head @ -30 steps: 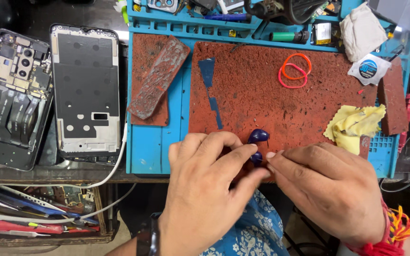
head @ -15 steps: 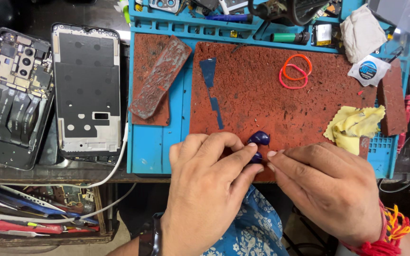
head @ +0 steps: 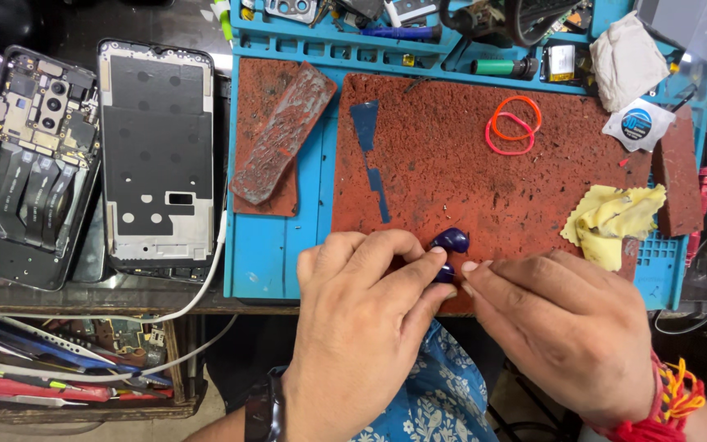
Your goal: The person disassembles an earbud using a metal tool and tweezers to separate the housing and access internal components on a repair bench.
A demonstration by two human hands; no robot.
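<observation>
A small dark blue earbud-like piece (head: 450, 242) sits at the near edge of the worn red mat (head: 452, 164). My left hand (head: 362, 327) pinches its lower part between thumb and forefinger. My right hand (head: 562, 327) meets it from the right, fingertips touching the same piece. Most of the piece is hidden under my fingers. A dark watch band is on my left wrist and red threads circle my right wrist.
Two opened phone bodies (head: 30, 164) (head: 157, 155) lie at the left. A blue work mat (head: 276, 245) holds a rusty red block (head: 281, 135), two rubber bands (head: 513, 123), a yellow cloth (head: 611, 221) and a white cloth (head: 625, 57). A white cable (head: 198, 286) and a drawer of tools (head: 51, 376) are at the lower left.
Both hands stay on the blue piece; the fingers shift only slightly. Nothing else has moved.
</observation>
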